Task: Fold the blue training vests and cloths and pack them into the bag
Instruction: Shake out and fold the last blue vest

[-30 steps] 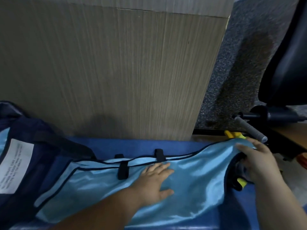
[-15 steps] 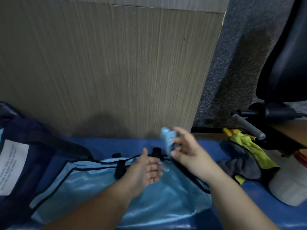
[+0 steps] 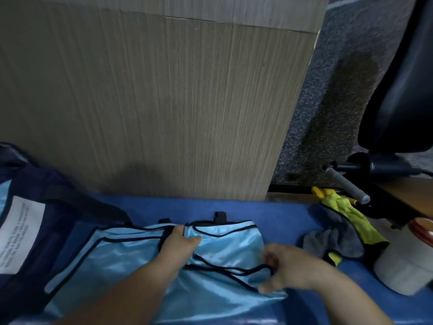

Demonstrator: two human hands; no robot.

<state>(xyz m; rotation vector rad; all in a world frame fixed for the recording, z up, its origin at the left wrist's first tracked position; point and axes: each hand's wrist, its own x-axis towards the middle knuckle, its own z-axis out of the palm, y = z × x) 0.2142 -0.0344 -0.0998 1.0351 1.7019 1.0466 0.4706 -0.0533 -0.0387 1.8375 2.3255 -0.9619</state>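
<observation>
Right hand: your fingers curl and pinch the black-trimmed edge of the vest's folded-over flap; blurred. Left hand: pressing flat on the vest's middle. Vest lies mid-desk, its left end against the bag at the desk's left edge.

1. A blue surface carries everything.
2. A light blue vest with black trim lies across its middle, the right part folded over onto itself.
3. A dark navy bag with a white label sits at the left, against the vest's left end.
4. Crumpled grey and yellow cloths lie at the right, clear of the vest and against a blurred white container.
</observation>
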